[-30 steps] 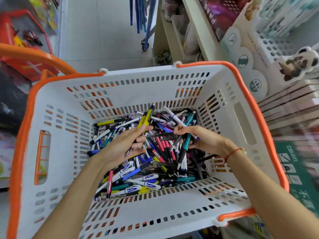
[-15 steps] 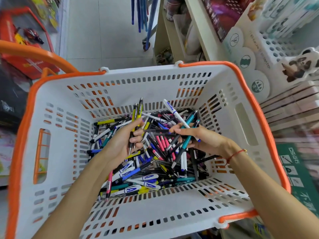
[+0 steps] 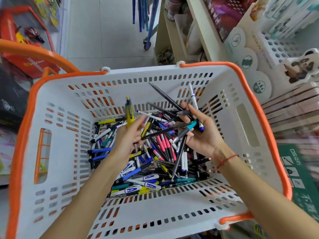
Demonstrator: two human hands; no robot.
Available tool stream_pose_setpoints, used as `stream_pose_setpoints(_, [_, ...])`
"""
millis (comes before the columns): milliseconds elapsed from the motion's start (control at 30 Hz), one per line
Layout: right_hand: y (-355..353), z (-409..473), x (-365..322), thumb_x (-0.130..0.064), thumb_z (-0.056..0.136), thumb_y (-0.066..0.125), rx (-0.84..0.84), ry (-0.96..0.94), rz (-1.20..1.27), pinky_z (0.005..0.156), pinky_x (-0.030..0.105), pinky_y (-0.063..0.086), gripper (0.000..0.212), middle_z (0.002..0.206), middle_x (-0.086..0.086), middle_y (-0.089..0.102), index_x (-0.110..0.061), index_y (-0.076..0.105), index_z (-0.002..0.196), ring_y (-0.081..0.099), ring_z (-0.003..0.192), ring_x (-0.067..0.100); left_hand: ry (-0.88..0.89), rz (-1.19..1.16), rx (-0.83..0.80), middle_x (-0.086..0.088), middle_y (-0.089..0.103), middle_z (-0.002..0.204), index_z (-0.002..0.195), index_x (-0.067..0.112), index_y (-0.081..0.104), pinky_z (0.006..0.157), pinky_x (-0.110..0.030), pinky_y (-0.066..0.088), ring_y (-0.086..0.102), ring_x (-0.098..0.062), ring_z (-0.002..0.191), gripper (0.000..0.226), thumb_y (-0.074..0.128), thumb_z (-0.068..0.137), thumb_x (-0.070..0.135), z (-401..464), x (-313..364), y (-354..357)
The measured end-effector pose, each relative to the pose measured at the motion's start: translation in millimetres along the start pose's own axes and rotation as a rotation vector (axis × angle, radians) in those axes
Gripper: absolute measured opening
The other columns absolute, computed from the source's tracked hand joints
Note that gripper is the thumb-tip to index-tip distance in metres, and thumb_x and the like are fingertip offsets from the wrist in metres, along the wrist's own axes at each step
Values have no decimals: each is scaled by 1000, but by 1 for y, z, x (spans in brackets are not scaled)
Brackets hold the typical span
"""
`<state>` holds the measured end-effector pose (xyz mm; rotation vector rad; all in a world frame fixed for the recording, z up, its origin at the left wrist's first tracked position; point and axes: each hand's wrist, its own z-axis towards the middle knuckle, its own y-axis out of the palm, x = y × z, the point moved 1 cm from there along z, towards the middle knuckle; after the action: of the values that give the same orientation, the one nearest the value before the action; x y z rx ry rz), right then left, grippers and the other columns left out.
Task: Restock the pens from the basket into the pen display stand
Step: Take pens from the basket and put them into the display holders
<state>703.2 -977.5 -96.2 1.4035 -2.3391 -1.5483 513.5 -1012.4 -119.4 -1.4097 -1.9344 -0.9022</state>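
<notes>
I have lifted both hands clear of the pen pile (image 3: 148, 157) in the basket (image 3: 57, 104): my left hand (image 3: 127, 140) now pinches a yellow pen (image 3: 129, 114) upright, my right hand (image 3: 200, 135) grips a mixed bundle (image 3: 186, 116). The picking looks done, so carrying them to the pen display stand (image 3: 276, 49), beyond the basket's far right corner, should follow.

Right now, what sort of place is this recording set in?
Most likely a stationery or variety shop: a white plastic shopping basket with orange rim full of loose assorted pens, a white perforated pen display stand, and tilted merchandise shelves.

Motion blurs the yellow pen (image 3: 129, 112); basket (image 3: 57, 107) edges cropped.
</notes>
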Motion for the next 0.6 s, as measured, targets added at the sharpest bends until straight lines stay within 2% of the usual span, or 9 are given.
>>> stream_pose_setpoints(100, [-1,0,-3,-24,96,50,55,-64,58,47,15,43,20,63,-3,54,-15,68,96,48,52,5,100,34,317,5,31,50,64,17,44,49,-19,34,29,-3,38,36,63,91,31,1,0,-6])
stream_pose_setpoints(167, [-4,0,-4,-23,95,54,165,-118,84,51,13,42,17,64,-4,54,-15,70,94,48,53,4,124,41,387,5,28,50,61,18,40,44,-18,31,27,-4,38,39,64,91,28,1,1,-10])
stream_pose_setpoints(267, [-7,2,0,-18,96,51,287,-196,146,43,15,40,13,66,-1,48,-12,63,94,42,53,6,12,32,305,6,25,48,60,20,36,45,-21,26,22,-8,41,41,62,90,25,-2,-1,-13])
stream_pose_setpoints(433, [2,6,15,-14,100,46,498,-309,187,40,13,36,18,61,-1,45,-11,59,88,41,46,5,-462,-313,-4,10,31,43,64,19,47,32,-15,28,26,-3,31,31,59,93,23,-15,-22,-3])
stream_pose_setpoints(533, [6,13,26,-13,100,48,653,-336,263,38,14,36,14,59,-1,44,-12,57,88,38,43,6,-642,-462,-110,9,31,45,84,12,65,32,-16,31,28,-4,31,23,56,95,30,-26,-33,2])
stream_pose_setpoints(600, [8,19,33,-14,99,50,745,-311,277,37,15,36,13,61,-1,44,-13,57,88,38,43,7,-679,-614,-105,8,29,48,101,7,65,33,-17,32,27,-6,33,22,55,92,24,-29,-36,4])
